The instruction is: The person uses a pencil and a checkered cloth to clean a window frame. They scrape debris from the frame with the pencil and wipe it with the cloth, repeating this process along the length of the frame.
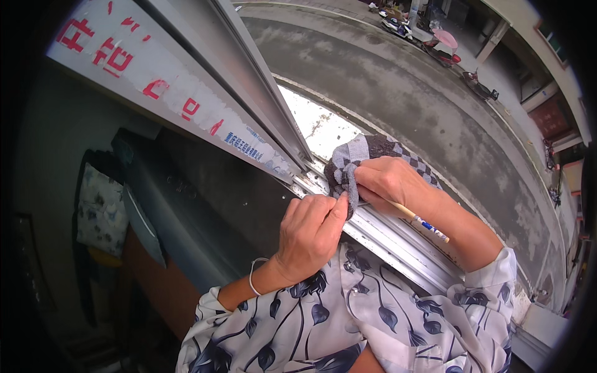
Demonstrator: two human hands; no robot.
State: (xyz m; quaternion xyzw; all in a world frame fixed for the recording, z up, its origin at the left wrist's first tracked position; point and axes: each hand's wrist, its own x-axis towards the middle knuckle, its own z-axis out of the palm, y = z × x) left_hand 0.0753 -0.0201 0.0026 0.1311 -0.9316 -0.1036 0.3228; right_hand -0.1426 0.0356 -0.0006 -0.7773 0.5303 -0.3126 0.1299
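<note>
A grey and dark checked cloth (358, 151) is bunched over the metal window track (387, 238). My right hand (389, 182) grips the cloth's gathered part, and a thin pale stick with a blue-patterned end (429, 227) sticks out from under that hand toward the forearm. On the near side, my left hand (313, 228) pinches the cloth's lower edge between thumb and fingers, close to the track. The stick's other end is hidden by the hand and cloth.
Sliding window frames (266, 84), one with torn printed film (186, 102), rise at the upper left. A dirty white ledge (319, 121) lies outside, above a street (373, 79) with parked scooters (395, 25). Indoors at left are a dark blue padded surface (186, 200) and a floral cushion (102, 205).
</note>
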